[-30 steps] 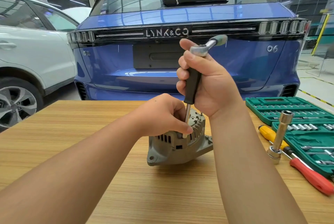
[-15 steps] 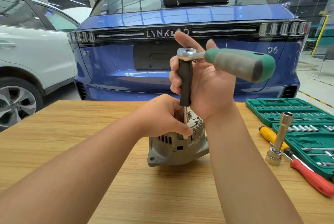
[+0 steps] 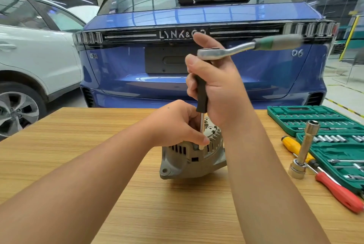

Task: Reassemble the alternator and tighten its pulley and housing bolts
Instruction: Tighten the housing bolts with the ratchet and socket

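A grey alternator point(image 3: 189, 160) stands on the wooden table point(image 3: 78, 145), its finned housing facing up. My left hand point(image 3: 177, 123) is closed over its top, fingertips pinching the lower end of a thin steel extension bar point(image 3: 202, 131) where it meets a housing bolt. My right hand point(image 3: 218, 86) grips the bar's black sleeve point(image 3: 201, 96) upright, with two fingers raised. A ratchet point(image 3: 214, 53) sits on top of the bar, its green and grey handle point(image 3: 279, 41) pointing right and blurred.
At the right lie an open green socket case point(image 3: 315, 117), a long socket on an extension point(image 3: 304, 149), a yellow screwdriver point(image 3: 291, 143) and a red-handled one point(image 3: 338, 194). A blue car point(image 3: 137, 66) is parked right behind the table, a white car point(image 3: 29, 56) at the left.
The ratchet handle has swung around on top of the bar, from pointing away to pointing right. My right hand has loosened and raised its fingers. My left hand and the alternator have stayed put.
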`<move>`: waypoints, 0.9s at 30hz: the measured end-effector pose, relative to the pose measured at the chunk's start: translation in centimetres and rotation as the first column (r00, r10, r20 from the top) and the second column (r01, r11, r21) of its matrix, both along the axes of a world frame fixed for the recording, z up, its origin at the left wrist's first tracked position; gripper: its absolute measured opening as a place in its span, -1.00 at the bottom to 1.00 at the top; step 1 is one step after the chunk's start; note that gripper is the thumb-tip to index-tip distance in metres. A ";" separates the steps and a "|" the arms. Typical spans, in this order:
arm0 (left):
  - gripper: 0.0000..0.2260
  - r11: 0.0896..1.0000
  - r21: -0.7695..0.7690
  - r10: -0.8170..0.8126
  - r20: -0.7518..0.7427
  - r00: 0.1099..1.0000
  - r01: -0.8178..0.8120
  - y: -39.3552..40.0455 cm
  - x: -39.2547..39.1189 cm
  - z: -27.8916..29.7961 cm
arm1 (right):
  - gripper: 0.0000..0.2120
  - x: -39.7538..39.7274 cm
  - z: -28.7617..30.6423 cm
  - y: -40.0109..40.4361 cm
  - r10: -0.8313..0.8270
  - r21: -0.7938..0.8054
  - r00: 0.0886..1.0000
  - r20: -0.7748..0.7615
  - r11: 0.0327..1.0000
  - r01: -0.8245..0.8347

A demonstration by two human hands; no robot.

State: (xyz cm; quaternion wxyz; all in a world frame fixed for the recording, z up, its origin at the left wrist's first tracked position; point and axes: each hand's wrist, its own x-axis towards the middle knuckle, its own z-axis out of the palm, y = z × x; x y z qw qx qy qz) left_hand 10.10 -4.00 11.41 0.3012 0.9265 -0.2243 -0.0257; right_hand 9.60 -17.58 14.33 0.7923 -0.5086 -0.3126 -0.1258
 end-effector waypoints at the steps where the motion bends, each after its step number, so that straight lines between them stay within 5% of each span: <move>1: -0.83 1.000 -0.002 0.003 0.005 1.000 -0.003 0.0 0.1 0.0 | -0.70 0.0 -0.1 0.5 -0.135 -0.021 0.986 0.094 0.990 0.138; 4: -0.82 1.000 0.005 0.013 0.023 1.000 -0.013 0.1 0.1 -0.2 | -0.69 0.3 -0.3 1.5 -0.289 -0.063 0.923 0.253 0.947 0.314; 13: -0.78 1.000 0.005 0.013 0.012 1.000 -0.013 0.0 0.2 -0.3 | -0.66 0.2 0.0 0.5 0.152 0.050 0.988 0.033 0.987 -0.153; 20: -0.81 1.000 0.007 0.007 -0.001 1.000 -0.007 0.0 -0.2 0.0 | -0.77 0.1 0.5 1.0 -0.293 -0.036 0.945 -0.147 0.956 0.291; 24: -0.81 1.000 0.014 0.009 -0.005 1.000 -0.009 0.0 -0.2 0.3 | -0.95 0.3 0.4 -0.8 0.160 0.035 0.968 -0.191 0.987 -0.156; 25: -0.81 1.000 0.012 0.005 -0.007 1.000 -0.005 0.0 -0.2 0.3 | -0.84 0.3 0.2 -0.9 0.235 0.066 0.961 -0.144 0.972 -0.228; 27: -0.83 1.000 0.002 -0.003 -0.007 1.000 0.003 0.1 -0.2 0.2 | -0.71 0.4 -0.2 -0.3 0.139 0.043 0.990 0.008 0.989 -0.140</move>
